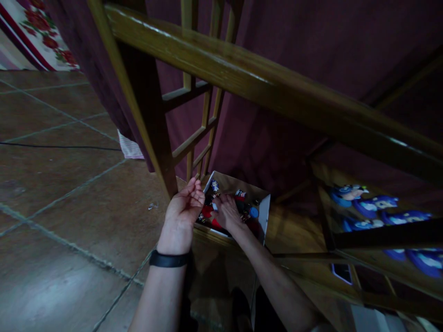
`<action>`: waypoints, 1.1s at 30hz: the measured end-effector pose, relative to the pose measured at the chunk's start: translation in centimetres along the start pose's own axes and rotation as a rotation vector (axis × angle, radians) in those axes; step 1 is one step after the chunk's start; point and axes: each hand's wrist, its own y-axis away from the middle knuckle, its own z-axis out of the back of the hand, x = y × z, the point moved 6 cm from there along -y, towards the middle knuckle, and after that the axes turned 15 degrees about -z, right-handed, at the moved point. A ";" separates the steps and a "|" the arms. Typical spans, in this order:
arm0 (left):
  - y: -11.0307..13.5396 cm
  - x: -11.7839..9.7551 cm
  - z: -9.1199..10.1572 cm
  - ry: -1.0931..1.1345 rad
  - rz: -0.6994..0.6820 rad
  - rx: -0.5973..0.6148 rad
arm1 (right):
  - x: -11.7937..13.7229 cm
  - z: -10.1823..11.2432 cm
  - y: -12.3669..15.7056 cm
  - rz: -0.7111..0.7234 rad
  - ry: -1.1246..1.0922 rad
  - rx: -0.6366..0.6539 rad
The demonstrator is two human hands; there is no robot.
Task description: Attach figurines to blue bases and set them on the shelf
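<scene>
A small open cardboard box point(265, 210) sits on a low wooden shelf under a wooden frame. It holds several small toy figures point(242, 196) in red, blue and white. My left hand point(185, 207), with a black band on the wrist, holds the box's left edge, fingers curled round it. My right hand point(228, 213) reaches into the box with its fingers lying flat and spread over the figures. What lies under the right palm is hidden.
A thick wooden rail point(270, 87) crosses overhead, with a wooden post point(152, 133) and lattice beside my left hand. Dark maroon cloth point(311, 46) hangs behind. Blue toy figures point(374, 207) lie on the shelf at right. Brown tiled floor point(62, 184) spreads left.
</scene>
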 end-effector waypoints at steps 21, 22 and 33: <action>-0.9 0.0 0.2 -0.047 -0.006 0.010 | -13.7 8.2 2.7 -0.392 -0.129 -0.147; -0.9 0.0 0.3 -0.046 -0.006 0.015 | -13.9 8.4 2.8 -0.422 -0.121 -0.160; -0.7 0.1 0.3 -0.034 0.007 0.027 | -14.2 6.9 1.7 -0.488 -0.088 -0.118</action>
